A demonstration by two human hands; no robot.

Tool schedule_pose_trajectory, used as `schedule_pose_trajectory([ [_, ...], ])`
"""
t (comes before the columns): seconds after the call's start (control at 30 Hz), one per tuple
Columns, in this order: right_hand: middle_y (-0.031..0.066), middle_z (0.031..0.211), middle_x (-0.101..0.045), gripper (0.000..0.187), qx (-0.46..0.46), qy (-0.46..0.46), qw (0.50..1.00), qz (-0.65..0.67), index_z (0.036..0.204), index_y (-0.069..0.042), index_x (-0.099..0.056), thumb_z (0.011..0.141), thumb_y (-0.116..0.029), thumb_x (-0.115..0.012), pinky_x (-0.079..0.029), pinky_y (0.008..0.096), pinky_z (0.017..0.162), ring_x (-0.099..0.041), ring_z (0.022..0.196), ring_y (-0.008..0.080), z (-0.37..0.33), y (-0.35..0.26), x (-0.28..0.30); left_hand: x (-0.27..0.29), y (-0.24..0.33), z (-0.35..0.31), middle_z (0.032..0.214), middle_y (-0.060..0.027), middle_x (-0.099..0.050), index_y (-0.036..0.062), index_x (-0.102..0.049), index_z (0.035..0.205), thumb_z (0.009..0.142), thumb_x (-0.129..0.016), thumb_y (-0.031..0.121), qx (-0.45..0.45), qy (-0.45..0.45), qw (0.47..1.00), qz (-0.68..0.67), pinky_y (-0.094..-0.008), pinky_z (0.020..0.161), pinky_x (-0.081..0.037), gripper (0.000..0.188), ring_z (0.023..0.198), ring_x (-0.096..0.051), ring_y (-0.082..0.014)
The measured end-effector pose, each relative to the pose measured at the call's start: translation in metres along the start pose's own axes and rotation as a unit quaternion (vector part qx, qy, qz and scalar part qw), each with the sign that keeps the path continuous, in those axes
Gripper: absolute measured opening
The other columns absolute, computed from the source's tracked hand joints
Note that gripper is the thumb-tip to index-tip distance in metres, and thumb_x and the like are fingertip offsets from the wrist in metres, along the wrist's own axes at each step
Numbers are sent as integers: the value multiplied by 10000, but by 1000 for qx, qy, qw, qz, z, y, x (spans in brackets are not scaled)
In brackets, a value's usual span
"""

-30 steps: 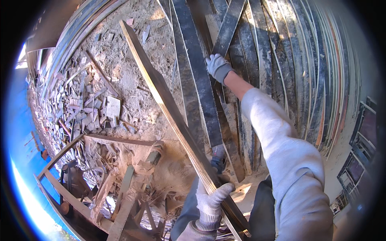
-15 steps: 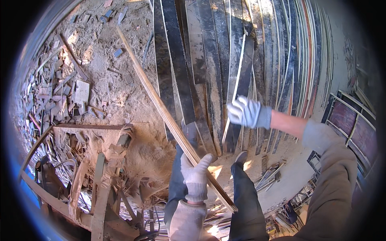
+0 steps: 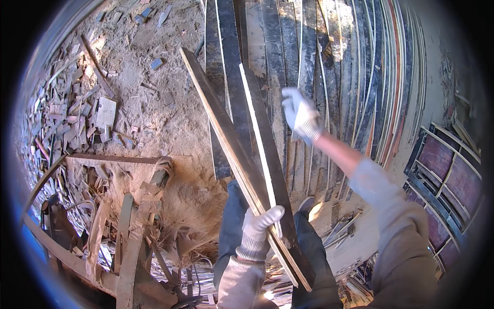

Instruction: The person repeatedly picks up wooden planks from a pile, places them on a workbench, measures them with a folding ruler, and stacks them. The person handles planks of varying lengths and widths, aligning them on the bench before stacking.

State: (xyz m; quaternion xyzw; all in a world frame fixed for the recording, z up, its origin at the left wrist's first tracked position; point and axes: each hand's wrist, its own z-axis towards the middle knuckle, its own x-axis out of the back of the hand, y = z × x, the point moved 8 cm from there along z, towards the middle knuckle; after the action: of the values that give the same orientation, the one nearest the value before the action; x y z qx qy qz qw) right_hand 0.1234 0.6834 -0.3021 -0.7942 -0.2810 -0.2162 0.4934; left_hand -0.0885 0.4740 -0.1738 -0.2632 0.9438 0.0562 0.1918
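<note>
My left hand [image 3: 256,226], in a pale work glove, grips a long dark-faced plywood strip [image 3: 226,139] with a layered tan edge, held slantwise in front of my legs. A second dark strip with a bright white edge [image 3: 263,149] lies close along its right side, its lower end by my left hand. Whether the left fingers also wrap this one is hidden. My right hand [image 3: 300,112], gloved in pale grey, hovers to the right of both strips with its fingers loosely apart and nothing in it. Below it are more long dark strips [image 3: 307,56] on the ground.
Wood offcuts [image 3: 67,118] heap up at the left over sawdust-covered ground [image 3: 154,103]. A rough wooden frame [image 3: 128,257] with upright pieces stands at lower left. Framed dark panels [image 3: 442,165] are at the right, and thin scraps [image 3: 342,229] lie near my foot.
The white-edged strip has come from under my right hand leftward to beside the held strip. My right hand has let go of it and moved up. The held strip has turned, showing its dark face.
</note>
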Motion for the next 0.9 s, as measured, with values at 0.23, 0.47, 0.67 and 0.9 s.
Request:
schedule_pose_trajectory([
  [0.23, 274, 1261, -715, 718, -174, -59, 925, -334, 1357, 56, -521, 930, -452, -794, -604, 478, 979, -743, 1165, 372, 127, 62, -108, -27, 11, -29, 1026, -173, -788, -96, -692, 1177, 799, -906, 44, -12, -50, 999, -11, -366, 747, -686, 456, 880, -799, -280],
  [0.47, 252, 1202, -766, 453, -258, -15, 954, -152, 1240, 19, -700, 956, -334, -706, -593, 475, 977, -741, 1170, 376, 91, 67, -56, 0, 7, -29, 1006, -118, -756, -31, -676, 1228, 762, -902, -13, -97, 23, 992, 82, -362, 722, -668, 518, 784, -745, -244],
  [0.67, 186, 1073, -779, 329, -188, 157, 969, 34, 1256, -82, -664, 992, -273, -616, -562, 521, 866, -743, 980, 390, -158, 188, 45, 35, -41, 5, 889, -87, -764, -20, -737, 1081, 775, -892, 79, -70, -39, 997, 22, -348, 676, -651, 358, 766, -754, -221],
  [0.9, 223, 1112, -714, 353, -384, -9, 893, -236, 1229, -54, -693, 888, -146, -692, -553, 479, 936, -690, 1084, 395, -559, 274, 135, 49, -76, 20, 920, -139, -790, -75, -768, 979, 916, -790, 103, -93, -62, 991, 71, -326, 738, -638, 191, 795, -769, -210],
])
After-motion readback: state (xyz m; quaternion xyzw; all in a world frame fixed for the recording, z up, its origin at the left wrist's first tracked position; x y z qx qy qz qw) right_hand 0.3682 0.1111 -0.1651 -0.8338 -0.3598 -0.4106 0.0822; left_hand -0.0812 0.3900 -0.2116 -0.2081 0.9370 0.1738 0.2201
